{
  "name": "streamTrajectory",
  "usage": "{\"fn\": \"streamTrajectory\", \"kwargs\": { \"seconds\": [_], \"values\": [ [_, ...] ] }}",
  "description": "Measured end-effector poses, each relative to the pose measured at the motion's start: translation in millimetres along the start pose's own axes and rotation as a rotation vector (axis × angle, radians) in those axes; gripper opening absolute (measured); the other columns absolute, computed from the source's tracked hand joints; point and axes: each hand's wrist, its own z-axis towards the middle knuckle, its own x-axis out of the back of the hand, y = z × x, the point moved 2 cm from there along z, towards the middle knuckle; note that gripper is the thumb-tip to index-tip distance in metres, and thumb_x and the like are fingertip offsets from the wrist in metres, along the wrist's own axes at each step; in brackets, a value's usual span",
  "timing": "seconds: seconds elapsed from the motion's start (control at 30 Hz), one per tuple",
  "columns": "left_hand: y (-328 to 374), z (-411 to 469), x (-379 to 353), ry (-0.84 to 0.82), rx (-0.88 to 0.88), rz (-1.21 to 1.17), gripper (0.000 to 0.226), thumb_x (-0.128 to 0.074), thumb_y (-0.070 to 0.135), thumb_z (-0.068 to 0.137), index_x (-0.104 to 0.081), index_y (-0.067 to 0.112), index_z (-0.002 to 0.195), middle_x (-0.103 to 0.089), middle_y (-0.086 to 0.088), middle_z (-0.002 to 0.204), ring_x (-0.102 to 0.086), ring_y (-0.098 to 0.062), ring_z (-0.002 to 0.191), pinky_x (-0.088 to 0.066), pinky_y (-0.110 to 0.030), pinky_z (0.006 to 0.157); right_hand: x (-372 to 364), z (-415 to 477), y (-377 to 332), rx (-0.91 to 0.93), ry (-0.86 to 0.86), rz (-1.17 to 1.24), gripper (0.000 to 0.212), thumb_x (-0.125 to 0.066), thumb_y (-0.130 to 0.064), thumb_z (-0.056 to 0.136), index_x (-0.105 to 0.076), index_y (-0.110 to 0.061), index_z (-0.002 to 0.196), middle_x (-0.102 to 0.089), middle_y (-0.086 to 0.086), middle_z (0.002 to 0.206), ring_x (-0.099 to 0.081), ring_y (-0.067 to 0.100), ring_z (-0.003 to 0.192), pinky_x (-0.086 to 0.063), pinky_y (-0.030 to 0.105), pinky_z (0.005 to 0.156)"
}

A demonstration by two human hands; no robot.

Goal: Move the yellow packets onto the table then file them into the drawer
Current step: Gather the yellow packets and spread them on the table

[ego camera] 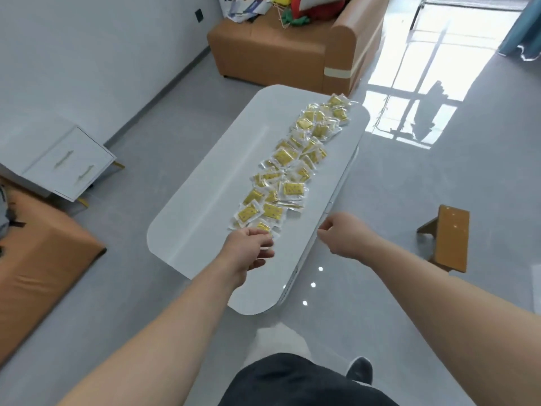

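1. The yellow packets [292, 171] are lying on the white table [210, 183] in one long, overlapping strip. The strip is running along the table's right half, from the far right corner down toward the near end.
2. Each packet is showing a yellow pad inside a clear wrapper, and many are resting partly on their neighbours.
3. The left hand [248, 247] is reaching to the near end of the strip. Its thumb and curled fingers are pinching the clear edge of the nearest packet [267, 245].
4. The right hand [341, 234] is hovering at the table's right edge, just beside the near end of the strip. Its fingers are curling inward, and I cannot tell whether they are gripping anything.
5. Both forearms are stretching forward from the bottom of the view, bare to the elbow.
6. The table's left half is lying bare and glossy.
7. A white cabinet [67, 162] with two drawer handles is standing against the wall, well to the left of the table.
8. A tan sofa [278, 51] is sitting beyond the table's far end, with papers and coloured items piled on it.
9. A small wooden stool [448, 238] is standing on the shiny grey floor [409, 288] to the right.
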Motion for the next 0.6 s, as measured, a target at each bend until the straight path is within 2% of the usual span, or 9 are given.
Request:
{"fn": "streamTrajectory", "kwargs": {
  "seconds": [0.07, 0.17, 0.27, 0.37, 0.43, 0.53, 0.6],
  "values": [
    [8, 0, -34, -0.01, 0.0, 0.006, 0.007, -0.066, 0.015, 0.094, -0.062, 0.016, 0.1, -0.071, 0.0, 0.089, -0.07, -0.012, 0.063, -0.049, -0.026, 0.062, 27, 6, 23, -0.003, -0.012, -0.01, 0.014, -0.045, -0.011, 0.088, -0.054, -0.009, 0.077, -0.051, 0.008, 0.073, -0.046, 0.022, 0.066, -0.038, 0.03, 0.062],
    [25, 15, -77, -0.018, 0.0, 0.032, 0.008, -0.066, 0.016, 0.095, -0.063, 0.016, 0.102, -0.073, -0.002, 0.092, -0.07, -0.013, 0.066, -0.049, -0.027, 0.061, 62, 29, 48, 0.003, -0.024, -0.016, 0.019, -0.046, -0.012, 0.09, -0.058, 0.0, 0.082, -0.051, 0.008, 0.075, -0.046, 0.021, 0.069, -0.037, 0.031, 0.063],
    [47, 46, -114, -0.023, 0.006, 0.035, 0.008, -0.066, 0.016, 0.094, -0.063, 0.015, 0.102, -0.074, -0.002, 0.091, -0.071, -0.013, 0.065, -0.05, -0.026, 0.059, 94, 60, 63, 0.015, -0.042, -0.065, 0.012, -0.047, -0.013, 0.093, -0.054, -0.013, 0.083, -0.05, 0.009, 0.078, -0.044, 0.021, 0.069, -0.036, 0.031, 0.062],
    [76, 92, -151, -0.045, 0.009, 0.023, 0.007, -0.066, 0.016, 0.094, -0.063, 0.016, 0.1, -0.074, -0.003, 0.092, -0.071, -0.014, 0.066, -0.05, -0.027, 0.059, 134, 103, 77, 0.01, -0.027, -0.134, 0.022, -0.047, -0.019, 0.096, -0.063, -0.005, 0.092, -0.065, 0.008, 0.088, -0.055, 0.023, 0.074, -0.045, 0.031, 0.063],
    [100, 123, -176, -0.062, 0.018, 0.024, 0.006, -0.065, 0.014, 0.095, -0.063, 0.016, 0.1, -0.073, -0.003, 0.092, -0.07, -0.016, 0.068, -0.05, -0.027, 0.059, 165, 132, 83, 0.001, -0.003, -0.168, 0.024, -0.047, -0.023, 0.098, -0.066, -0.009, 0.103, -0.069, 0.007, 0.099, -0.061, 0.024, 0.084, -0.05, 0.031, 0.069],
    [143, 160, -208, -0.093, 0.017, 0.027, 0.006, -0.063, 0.011, 0.094, -0.062, 0.013, 0.1, -0.071, -0.005, 0.092, -0.068, -0.017, 0.068, -0.05, -0.027, 0.06, 209, 172, 87, -0.019, 0.03, -0.21, 0.022, -0.049, -0.024, 0.096, -0.067, -0.013, 0.102, -0.069, 0.006, 0.096, -0.066, 0.026, 0.09, -0.054, 0.036, 0.078],
    [176, 178, -227, -0.118, -0.004, 0.033, 0.006, -0.064, 0.01, 0.094, -0.061, 0.013, 0.099, -0.07, -0.005, 0.09, -0.067, -0.016, 0.065, -0.048, -0.026, 0.059, 236, 197, 86, -0.016, 0.041, -0.237, 0.018, -0.049, -0.026, 0.096, -0.065, -0.018, 0.099, -0.067, -0.002, 0.092, -0.063, 0.022, 0.087, -0.053, 0.034, 0.076]
  ]
}}
